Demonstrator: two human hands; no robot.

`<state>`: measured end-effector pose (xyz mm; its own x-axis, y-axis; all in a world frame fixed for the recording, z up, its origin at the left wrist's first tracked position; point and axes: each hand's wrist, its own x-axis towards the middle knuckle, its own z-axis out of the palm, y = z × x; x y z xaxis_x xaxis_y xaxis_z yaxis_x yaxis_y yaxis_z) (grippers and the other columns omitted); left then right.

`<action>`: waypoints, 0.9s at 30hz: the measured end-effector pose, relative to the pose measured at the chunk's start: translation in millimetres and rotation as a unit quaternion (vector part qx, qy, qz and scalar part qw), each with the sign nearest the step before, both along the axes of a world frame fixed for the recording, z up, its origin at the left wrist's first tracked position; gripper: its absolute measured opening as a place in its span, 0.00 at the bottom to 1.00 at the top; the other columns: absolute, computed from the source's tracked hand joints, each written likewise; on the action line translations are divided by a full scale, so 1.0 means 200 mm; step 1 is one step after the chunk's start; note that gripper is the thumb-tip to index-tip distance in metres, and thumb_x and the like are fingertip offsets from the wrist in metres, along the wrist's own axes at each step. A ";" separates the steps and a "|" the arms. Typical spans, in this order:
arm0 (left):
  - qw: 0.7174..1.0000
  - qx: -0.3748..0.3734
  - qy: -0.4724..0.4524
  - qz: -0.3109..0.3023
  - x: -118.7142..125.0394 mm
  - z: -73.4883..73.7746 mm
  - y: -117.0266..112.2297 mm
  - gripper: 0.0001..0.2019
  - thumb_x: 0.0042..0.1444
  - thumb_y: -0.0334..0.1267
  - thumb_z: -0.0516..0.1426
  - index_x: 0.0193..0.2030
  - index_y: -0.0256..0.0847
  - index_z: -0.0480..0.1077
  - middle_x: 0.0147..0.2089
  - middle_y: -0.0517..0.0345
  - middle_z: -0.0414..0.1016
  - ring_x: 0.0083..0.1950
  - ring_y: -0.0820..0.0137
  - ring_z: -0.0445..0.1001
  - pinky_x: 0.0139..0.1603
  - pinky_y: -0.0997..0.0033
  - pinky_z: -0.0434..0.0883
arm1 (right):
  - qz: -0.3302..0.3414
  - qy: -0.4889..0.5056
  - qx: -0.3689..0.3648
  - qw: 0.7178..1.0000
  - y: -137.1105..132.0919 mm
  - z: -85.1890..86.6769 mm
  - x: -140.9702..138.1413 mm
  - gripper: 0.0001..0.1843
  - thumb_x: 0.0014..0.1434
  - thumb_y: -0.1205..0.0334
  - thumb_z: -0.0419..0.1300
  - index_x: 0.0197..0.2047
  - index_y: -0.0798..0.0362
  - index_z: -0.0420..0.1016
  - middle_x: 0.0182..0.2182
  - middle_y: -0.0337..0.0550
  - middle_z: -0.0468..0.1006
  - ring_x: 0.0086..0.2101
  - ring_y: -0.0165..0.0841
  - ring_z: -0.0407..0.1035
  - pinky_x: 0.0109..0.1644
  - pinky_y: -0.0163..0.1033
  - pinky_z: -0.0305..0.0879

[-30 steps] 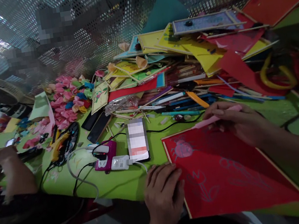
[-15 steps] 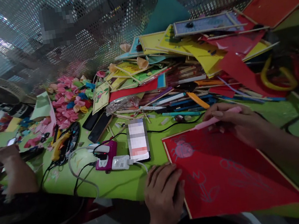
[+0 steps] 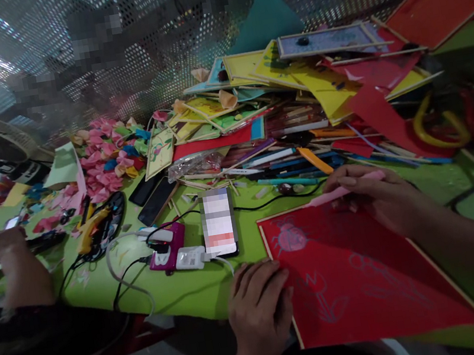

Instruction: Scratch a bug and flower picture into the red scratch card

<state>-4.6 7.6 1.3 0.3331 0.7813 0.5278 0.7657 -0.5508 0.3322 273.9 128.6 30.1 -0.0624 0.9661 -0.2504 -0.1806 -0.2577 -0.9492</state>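
A red framed board (image 3: 372, 294) with faint drawings of a ladybird and flowers lies on the green table (image 3: 102, 289) in front of me. My left hand (image 3: 260, 306) rests flat on its near left edge, fingers stretched out. My right hand (image 3: 375, 194) is at the board's far edge, fingers closed round a pink pen (image 3: 342, 189) whose tip points left along the frame.
A phone (image 3: 218, 222) with chargers and cables lies left of the board. Behind it is a heap of pens, sticks and coloured framed boards (image 3: 294, 84). Pink paper flowers (image 3: 104, 162) are piled at the left. Another person's hand (image 3: 3, 247) works at the far left.
Almost nothing has moved. My right hand has shifted very slightly with the pink pen; the other person's hand at the left has drifted a little left.
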 end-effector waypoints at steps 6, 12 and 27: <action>1.000 0.002 -0.001 -0.001 0.00 0.00 0.00 0.11 0.67 0.32 0.57 0.52 0.45 0.78 0.51 0.56 0.86 0.52 0.67 0.83 0.62 0.61 0.73 | 0.000 0.029 0.027 0.999 0.00 -0.01 0.02 0.13 0.50 0.46 0.75 0.28 0.47 0.86 0.26 0.39 0.78 0.26 0.30 0.67 0.25 0.33 0.57; 1.000 0.002 0.005 0.002 -0.01 0.00 0.00 0.11 0.66 0.31 0.58 0.51 0.46 0.78 0.51 0.56 0.85 0.53 0.66 0.83 0.63 0.61 0.73 | -0.022 0.036 0.028 0.999 0.02 0.00 0.02 0.10 0.51 0.50 0.73 0.28 0.47 0.85 0.27 0.38 0.77 0.25 0.29 0.64 0.25 0.33 0.59; 1.000 -0.002 -0.023 0.022 0.01 0.00 0.00 0.12 0.66 0.30 0.57 0.53 0.44 0.78 0.48 0.54 0.84 0.51 0.66 0.82 0.59 0.61 0.77 | -0.046 0.058 0.014 0.997 0.02 -0.01 0.03 0.08 0.49 0.53 0.74 0.28 0.48 0.84 0.29 0.40 0.79 0.27 0.31 0.65 0.25 0.34 0.60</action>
